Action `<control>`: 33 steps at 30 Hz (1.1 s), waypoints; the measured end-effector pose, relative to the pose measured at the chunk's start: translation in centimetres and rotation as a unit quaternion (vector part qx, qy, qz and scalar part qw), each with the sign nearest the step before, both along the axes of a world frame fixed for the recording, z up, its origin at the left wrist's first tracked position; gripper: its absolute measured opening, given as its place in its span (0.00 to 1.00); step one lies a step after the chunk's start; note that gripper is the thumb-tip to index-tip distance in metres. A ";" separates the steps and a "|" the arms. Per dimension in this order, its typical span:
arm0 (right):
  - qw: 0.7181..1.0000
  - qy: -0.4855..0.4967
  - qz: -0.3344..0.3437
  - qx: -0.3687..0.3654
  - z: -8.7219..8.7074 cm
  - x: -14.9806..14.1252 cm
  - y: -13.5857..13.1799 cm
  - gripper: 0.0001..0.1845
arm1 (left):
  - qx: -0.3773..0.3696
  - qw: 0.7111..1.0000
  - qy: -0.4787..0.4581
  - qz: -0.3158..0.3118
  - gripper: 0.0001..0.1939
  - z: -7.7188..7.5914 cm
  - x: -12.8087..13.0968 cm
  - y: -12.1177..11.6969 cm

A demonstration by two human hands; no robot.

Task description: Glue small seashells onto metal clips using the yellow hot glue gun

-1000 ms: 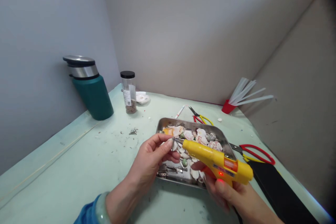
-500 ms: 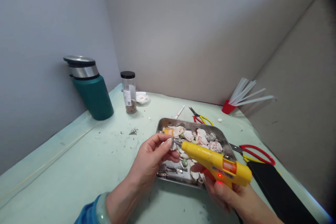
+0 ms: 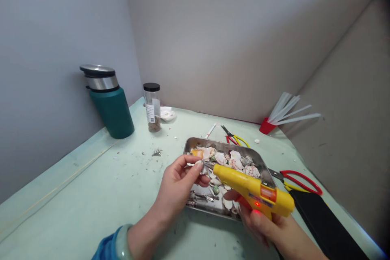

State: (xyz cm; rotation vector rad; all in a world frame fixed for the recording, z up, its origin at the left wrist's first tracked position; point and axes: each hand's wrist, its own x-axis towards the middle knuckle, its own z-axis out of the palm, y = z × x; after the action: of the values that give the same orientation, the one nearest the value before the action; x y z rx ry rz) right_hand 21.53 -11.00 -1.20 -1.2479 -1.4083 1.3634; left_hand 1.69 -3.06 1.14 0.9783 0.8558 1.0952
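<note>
My right hand (image 3: pixel 262 223) is wrapped round the handle of a yellow hot glue gun (image 3: pixel 243 180), whose red light glows. The gun's metal nozzle (image 3: pixel 208 165) points left and meets the fingertips of my left hand (image 3: pixel 181 176). Thumb and forefinger of that hand are pinched on something small, mostly hidden, that I cannot make out. Beneath both hands lies a metal tray (image 3: pixel 262 155) of seashells (image 3: pixel 235 157). Several metal hair clips (image 3: pixel 204 197) lie in its near left part, and a green shell (image 3: pixel 216 189) sits near the middle.
Scissors with red and yellow handles (image 3: pixel 298 180) and a black flat object (image 3: pixel 323 219) lie right of the tray. Behind it are smaller scissors (image 3: pixel 233 138) and a white pen (image 3: pixel 210 131). A red cup of glue sticks (image 3: pixel 268 126), a clear jar (image 3: pixel 152 107) and a teal bottle (image 3: pixel 112 107) stand farther back.
The whole view has shifted slightly, so everything appears a little farther right. My hands keep the same hold, with the nozzle still at my left fingertips.
</note>
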 end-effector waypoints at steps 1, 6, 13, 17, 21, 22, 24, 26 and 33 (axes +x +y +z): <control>1.000 0.004 -0.002 0.001 0.0 0.0 0.0 0.32 | 0.005 1.000 0.012 0.007 0.12 0.0 0.0 -0.1; 1.000 0.016 -0.018 0.005 0.0 -0.4 -0.1 0.31 | 0.056 0.997 0.046 0.032 0.10 0.1 0.2 -0.3; 1.000 0.015 -0.020 -0.004 0.2 -0.4 0.0 0.32 | 0.069 0.995 0.063 0.039 0.09 -0.1 0.2 -0.3; 1.000 0.011 -0.014 -0.004 0.0 -0.2 0.0 0.32 | 0.042 0.997 0.050 0.032 0.11 0.0 0.1 -0.1; 1.000 0.018 -0.018 -0.002 -0.1 -0.3 -0.1 0.32 | 0.033 0.998 0.044 0.024 0.12 0.1 0.1 -0.2; 1.000 0.021 -0.021 -0.001 0.0 -0.4 -0.1 0.32 | 0.031 0.998 0.043 0.020 0.12 0.1 0.1 -0.2; 0.999 0.020 -0.036 0.004 0.1 -0.5 -0.1 0.31 | 0.028 0.999 0.041 0.011 0.12 0.1 0.0 -0.2; 0.999 0.015 -0.048 0.010 0.2 -0.6 -0.2 0.29 | 0.028 0.999 0.036 0.009 0.12 0.0 0.0 -0.1; 0.998 0.010 -0.066 -0.004 0.6 -1.0 -0.5 0.29 | 0.020 1.000 -0.001 0.000 0.13 0.0 -0.2 0.2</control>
State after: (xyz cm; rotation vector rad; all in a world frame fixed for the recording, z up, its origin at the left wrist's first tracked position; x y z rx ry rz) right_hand 20.53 -11.45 -0.55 -1.3052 -1.2843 1.2892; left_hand 1.49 -2.89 1.11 1.0101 0.8346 1.1168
